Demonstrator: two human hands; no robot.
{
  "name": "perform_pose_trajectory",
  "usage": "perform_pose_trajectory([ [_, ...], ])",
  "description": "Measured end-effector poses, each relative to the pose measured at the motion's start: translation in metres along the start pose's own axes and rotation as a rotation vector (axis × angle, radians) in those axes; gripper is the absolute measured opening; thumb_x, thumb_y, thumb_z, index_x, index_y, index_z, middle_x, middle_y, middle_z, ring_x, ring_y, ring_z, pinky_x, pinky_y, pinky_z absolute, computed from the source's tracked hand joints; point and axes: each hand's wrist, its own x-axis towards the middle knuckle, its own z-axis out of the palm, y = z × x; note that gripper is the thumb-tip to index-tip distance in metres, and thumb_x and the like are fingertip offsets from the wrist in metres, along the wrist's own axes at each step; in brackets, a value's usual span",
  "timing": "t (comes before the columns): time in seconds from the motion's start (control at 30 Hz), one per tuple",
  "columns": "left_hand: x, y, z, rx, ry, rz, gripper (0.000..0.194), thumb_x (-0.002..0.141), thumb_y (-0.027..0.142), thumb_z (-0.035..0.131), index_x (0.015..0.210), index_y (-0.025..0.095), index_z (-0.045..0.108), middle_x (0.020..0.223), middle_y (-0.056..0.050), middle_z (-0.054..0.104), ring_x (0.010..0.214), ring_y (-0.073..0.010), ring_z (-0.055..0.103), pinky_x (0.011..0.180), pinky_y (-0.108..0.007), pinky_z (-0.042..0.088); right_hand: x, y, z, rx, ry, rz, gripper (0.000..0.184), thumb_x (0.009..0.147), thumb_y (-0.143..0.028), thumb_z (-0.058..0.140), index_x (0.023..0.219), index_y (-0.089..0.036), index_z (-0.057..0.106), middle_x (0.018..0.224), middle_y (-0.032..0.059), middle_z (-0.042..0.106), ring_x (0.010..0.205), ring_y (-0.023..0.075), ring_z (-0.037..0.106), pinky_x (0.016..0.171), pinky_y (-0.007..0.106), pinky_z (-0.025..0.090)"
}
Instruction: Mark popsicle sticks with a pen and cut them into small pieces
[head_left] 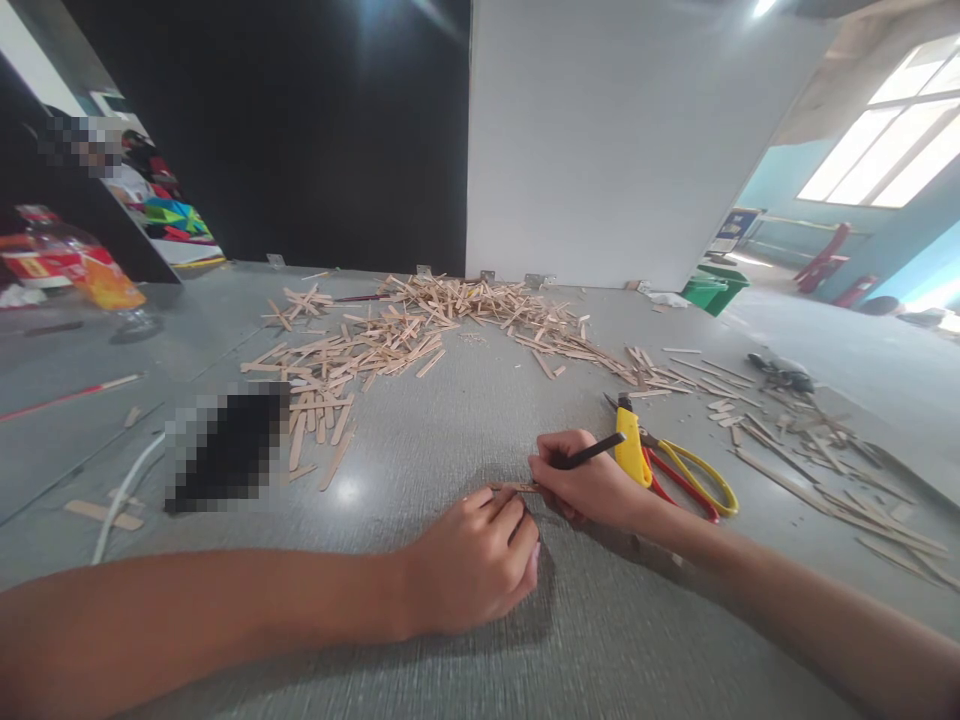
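Open worktop [405, 420] runs from the left hand [476, 560] forward to the heaped sticks [487, 300], which bar the way to the panels [600, 140] behind. A dark blurred object [232, 445] and a cable [114, 503] obstruct the left; a yellow tool [632, 450] and red-and-yellow handles [733, 496] crowd the right hand [589, 490].
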Motion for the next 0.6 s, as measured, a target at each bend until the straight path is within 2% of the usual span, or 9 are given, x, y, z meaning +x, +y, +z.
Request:
perform_pose_trajectory([
  [0.6,-0.0007,-0.0009,0.0004,-0.002,0.013,0.007,0.030,0.097,0.016,0.043,0.085,0.008,0.070,0.079,-0.013,0.068,0.083,-0.0286,0.070,0.072,-0.039,0.060,-0.0017,0.0007,-0.0015,0.032,-0.041,0.055,0.026,0.081,-0.019,0.057,0.057,-0.024,0.046,0.040,-0.0072,0.053,0.028,0.0089,0.047,0.025,0.016,0.038],
])
